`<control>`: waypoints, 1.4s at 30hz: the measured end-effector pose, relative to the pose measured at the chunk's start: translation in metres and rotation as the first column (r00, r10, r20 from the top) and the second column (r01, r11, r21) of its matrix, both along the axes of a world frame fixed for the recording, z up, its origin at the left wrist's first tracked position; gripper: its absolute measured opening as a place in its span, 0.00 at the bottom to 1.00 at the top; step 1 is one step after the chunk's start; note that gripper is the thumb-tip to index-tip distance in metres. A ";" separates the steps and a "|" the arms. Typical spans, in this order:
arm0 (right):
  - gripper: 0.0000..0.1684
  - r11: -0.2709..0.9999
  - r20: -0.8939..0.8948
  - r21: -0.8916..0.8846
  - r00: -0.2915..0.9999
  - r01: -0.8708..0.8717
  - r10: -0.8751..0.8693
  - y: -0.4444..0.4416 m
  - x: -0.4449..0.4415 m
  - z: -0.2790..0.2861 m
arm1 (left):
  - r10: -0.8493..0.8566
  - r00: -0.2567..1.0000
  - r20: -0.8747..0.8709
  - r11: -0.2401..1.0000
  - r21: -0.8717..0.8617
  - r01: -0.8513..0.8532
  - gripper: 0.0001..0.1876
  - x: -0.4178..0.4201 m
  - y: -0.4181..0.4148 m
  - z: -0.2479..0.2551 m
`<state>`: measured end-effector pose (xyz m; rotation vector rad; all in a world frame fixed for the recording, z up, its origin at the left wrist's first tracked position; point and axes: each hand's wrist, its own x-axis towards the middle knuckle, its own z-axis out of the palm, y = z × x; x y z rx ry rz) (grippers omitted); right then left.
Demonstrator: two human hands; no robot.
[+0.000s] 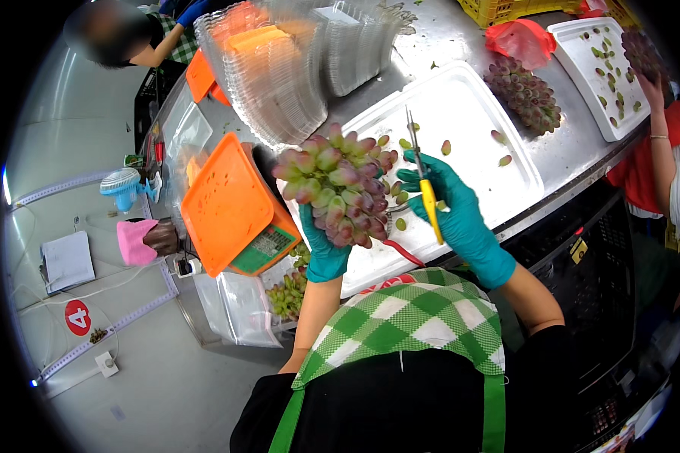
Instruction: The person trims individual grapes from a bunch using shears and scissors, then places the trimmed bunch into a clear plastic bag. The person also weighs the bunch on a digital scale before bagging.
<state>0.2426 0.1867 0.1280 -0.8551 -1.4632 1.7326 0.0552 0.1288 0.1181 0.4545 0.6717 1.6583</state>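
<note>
A large bunch of pinkish-green grapes [343, 184] rests in my left hand [324, 249], whose teal glove shows below the fruit; most of its fingers are hidden behind it. My right hand [464, 212], also gloved, grips a pair of yellow-handled snips [429, 204] with thin blades pointing up and away. Beneath both hands lies a white plastic tray [487, 130]. Loose grapes [446, 147] are scattered in it, some close to my right fingertips. A red-handled tool [403, 252] lies at the tray's near side, partly covered by the bunch.
Left of the tray stands an orange scale [226, 204], with clear clamshell containers [277, 79] stacked beyond. Another grape bunch [524, 96] and a red plastic bag [521, 42] lie to the right. At the far right a co-worker's hand [651, 93] holds grapes over a second tray [615, 127].
</note>
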 end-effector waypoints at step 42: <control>0.31 0.963 -0.148 -0.264 0.984 0.054 -0.096 -0.011 0.014 0.020 | -0.209 0.962 0.178 0.972 -0.069 0.224 0.36 0.013 -0.007 -0.014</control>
